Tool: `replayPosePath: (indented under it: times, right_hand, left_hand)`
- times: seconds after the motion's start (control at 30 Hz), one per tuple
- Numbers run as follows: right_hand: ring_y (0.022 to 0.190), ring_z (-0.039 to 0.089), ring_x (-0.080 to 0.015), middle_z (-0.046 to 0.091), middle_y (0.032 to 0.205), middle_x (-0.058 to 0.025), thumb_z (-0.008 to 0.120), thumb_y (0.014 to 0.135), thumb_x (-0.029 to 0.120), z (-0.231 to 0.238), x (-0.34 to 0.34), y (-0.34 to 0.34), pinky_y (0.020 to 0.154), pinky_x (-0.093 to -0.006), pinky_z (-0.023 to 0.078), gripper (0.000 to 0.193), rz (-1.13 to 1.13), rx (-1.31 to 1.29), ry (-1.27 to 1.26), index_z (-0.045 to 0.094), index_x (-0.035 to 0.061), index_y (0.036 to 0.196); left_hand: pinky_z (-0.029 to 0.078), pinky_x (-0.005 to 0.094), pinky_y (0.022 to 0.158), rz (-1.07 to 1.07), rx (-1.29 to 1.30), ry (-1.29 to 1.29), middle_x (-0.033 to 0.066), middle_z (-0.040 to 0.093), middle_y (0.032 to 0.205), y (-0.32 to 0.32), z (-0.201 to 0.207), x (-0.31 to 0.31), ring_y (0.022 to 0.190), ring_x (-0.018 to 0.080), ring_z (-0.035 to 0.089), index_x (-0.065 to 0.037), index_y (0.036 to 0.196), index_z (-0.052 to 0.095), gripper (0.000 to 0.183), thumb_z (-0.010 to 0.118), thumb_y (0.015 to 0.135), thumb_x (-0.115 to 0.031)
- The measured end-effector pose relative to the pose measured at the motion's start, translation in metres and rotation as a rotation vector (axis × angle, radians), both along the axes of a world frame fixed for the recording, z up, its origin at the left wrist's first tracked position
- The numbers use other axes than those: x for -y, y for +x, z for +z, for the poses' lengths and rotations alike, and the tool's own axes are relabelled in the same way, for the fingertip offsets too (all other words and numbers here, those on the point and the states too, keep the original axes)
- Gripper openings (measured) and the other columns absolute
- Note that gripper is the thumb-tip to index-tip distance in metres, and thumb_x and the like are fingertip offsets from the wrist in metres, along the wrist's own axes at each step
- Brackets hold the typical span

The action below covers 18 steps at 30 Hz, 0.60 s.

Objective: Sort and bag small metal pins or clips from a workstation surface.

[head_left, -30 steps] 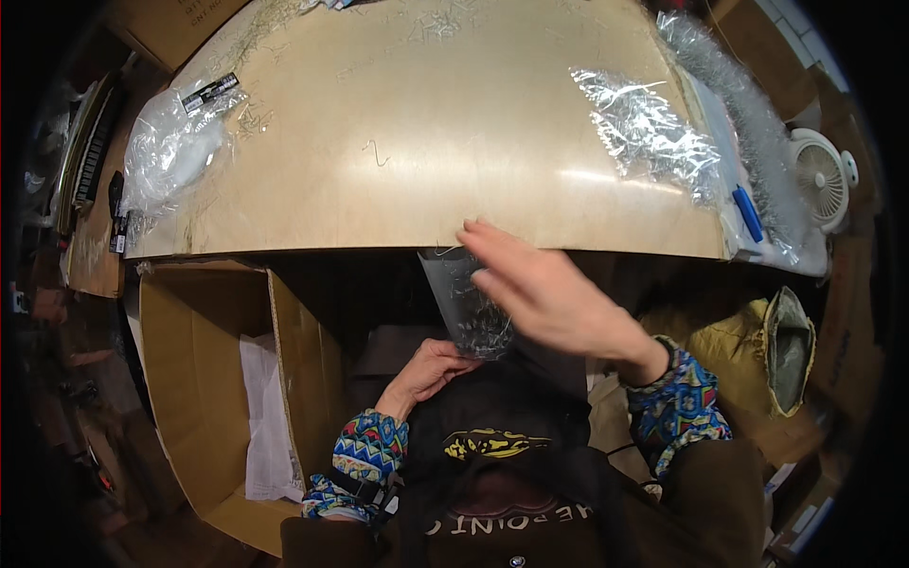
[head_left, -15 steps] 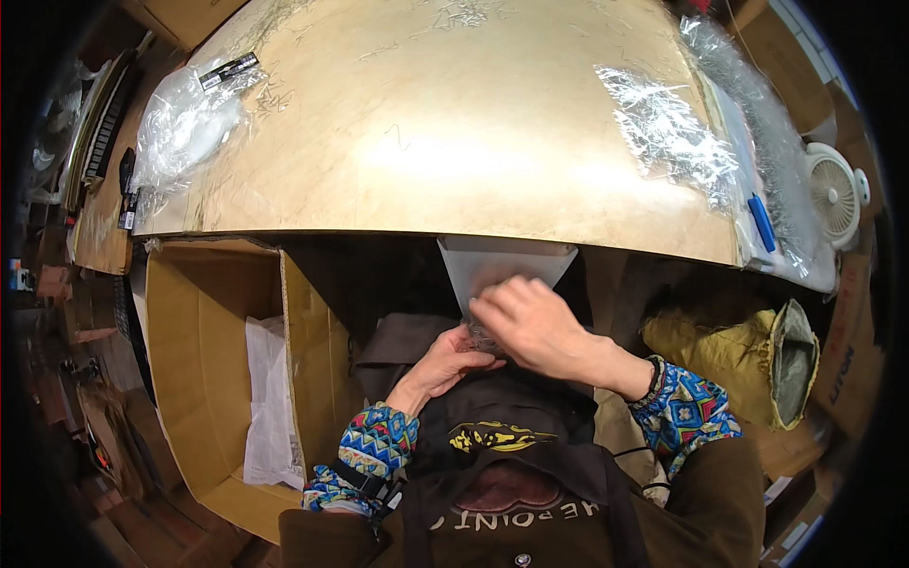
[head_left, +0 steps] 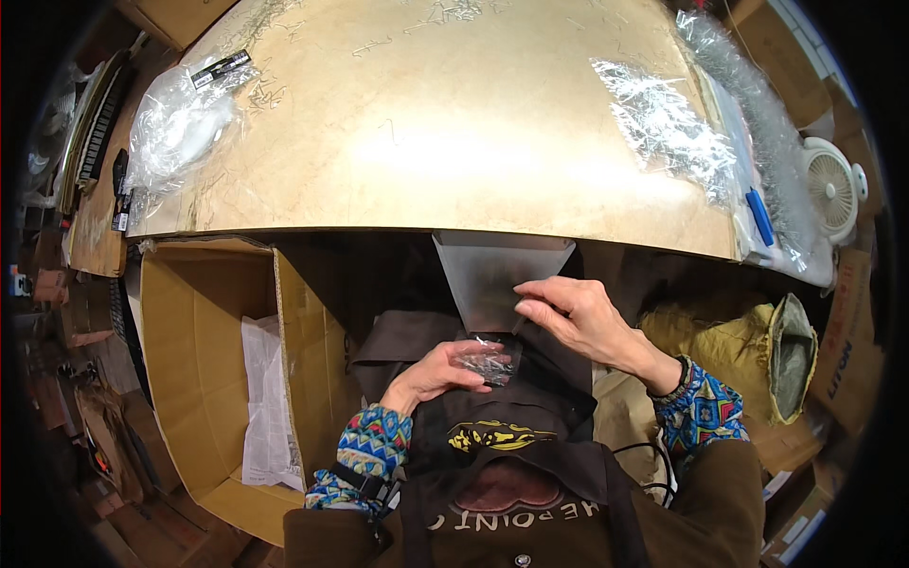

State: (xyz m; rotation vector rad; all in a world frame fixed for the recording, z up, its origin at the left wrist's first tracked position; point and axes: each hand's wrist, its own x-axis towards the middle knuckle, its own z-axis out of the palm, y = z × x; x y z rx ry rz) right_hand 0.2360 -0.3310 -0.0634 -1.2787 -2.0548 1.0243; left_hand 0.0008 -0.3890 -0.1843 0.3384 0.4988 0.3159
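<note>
My left hand (head_left: 443, 371) holds a small clear plastic bag (head_left: 488, 364) over my lap, its fingers curled round one side. Thin, shiny bits seem to be inside the bag, too small to name. To the right and a little farther off, my right hand (head_left: 573, 317) has thumb and forefinger drawn together. Whatever lies between those fingertips is too small to make out. Behind both hands, a grey funnel-shaped tray (head_left: 488, 275) slopes down from the table's edge toward my lap.
Small bent wire pieces (head_left: 268, 95) lie scattered on the wooden table (head_left: 379, 180). Crumpled clear plastic bags (head_left: 185, 128) sit at its left, shiny plastic packets (head_left: 663, 123) and a blue pen (head_left: 759, 218) at its right. Below stand an open cardboard box (head_left: 204, 379) and a yellow sack (head_left: 710, 346).
My right hand has moved right, away from the left hand and off the bag. The bag now shows plainly in my left hand, which has opened out a little.
</note>
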Motion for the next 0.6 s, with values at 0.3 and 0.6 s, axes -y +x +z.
replayPosePath:
  times: [0.3, 0.6]
  right_hand:
    - [0.085, 0.058, -0.0292, 0.051, 0.087, -0.0132, 0.063, 0.082, 0.043, 0.015, -0.004, -0.032, 0.066, -0.0387, 0.049, 0.06, 0.282, 0.179, 0.145, 0.046, -0.001, 0.119]
    - [0.063, 0.063, -0.0293, 0.06, 0.075, -0.0154, 0.062, 0.087, 0.013, 0.051, -0.048, -0.001, 0.051, -0.0366, 0.049, 0.01, -0.174, -0.181, 0.51, 0.059, 0.0039, 0.089]
  left_hand:
    - [0.051, 0.0251, 0.08, 0.158, -0.28, 0.428, 0.0087, 0.067, 0.1, 0.011, 0.07, -0.038, 0.09, 0.0121, 0.063, 0.004, 0.112, 0.062, 0.037, 0.073, 0.078, -0.003]
    - [0.052, 0.0469, 0.089, 0.263, -0.201, 0.36, 0.0242, 0.055, 0.125, 0.016, 0.081, -0.046, 0.114, 0.037, 0.057, 0.009, 0.13, 0.045, 0.059, 0.07, 0.078, -0.004]
